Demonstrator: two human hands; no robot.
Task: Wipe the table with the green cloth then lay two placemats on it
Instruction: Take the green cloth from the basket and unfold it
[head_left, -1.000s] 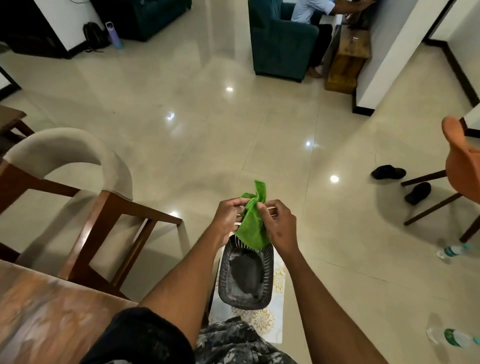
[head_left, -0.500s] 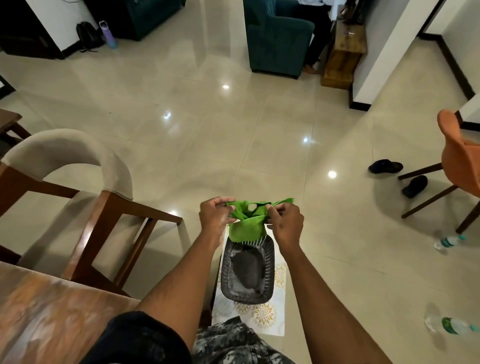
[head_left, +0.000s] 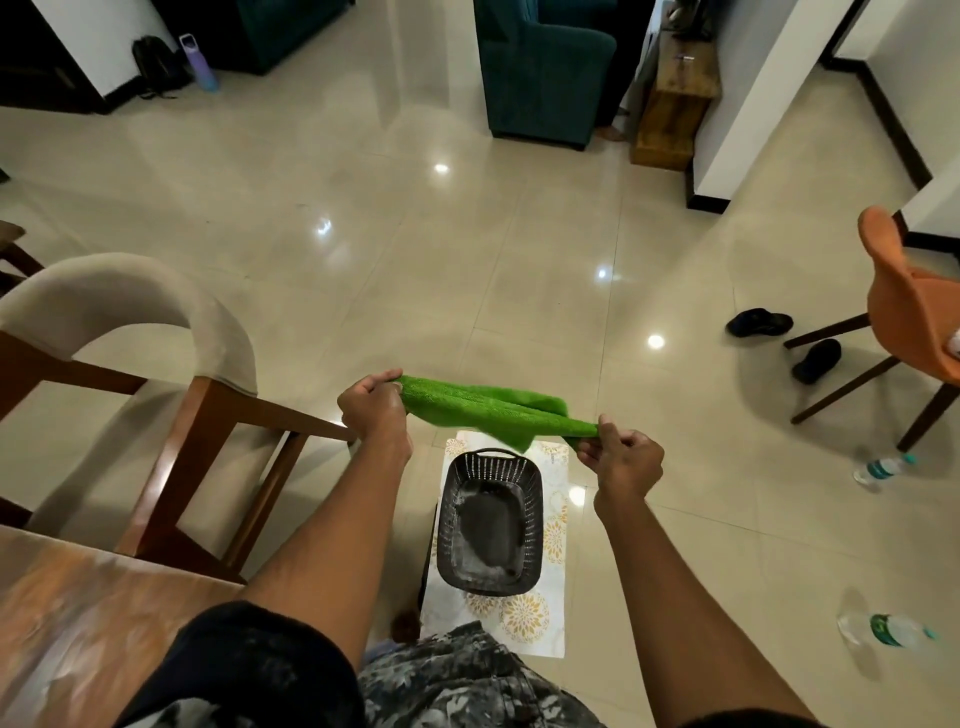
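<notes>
Head view | left grip (head_left: 375, 406), right grip (head_left: 621, 454) pinching green cloth (head_left: 488, 410) ends | placemat (head_left: 524, 618) mostly under basket (head_left: 488, 525)

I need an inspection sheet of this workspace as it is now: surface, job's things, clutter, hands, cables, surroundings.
Surface: wooden table at lower left, only a corner in view.
Job's things: green cloth stretched in the air between both hands; patterned placemat lies under a dark basket.
Clutter: two plastic bottles and a pair of dark sandals on the floor.
Hands: left hand grips one end of the cloth, right hand pinches the other.
Cables: nothing seen.
Surroundings: beige chair, orange chair, teal armchair.
</notes>
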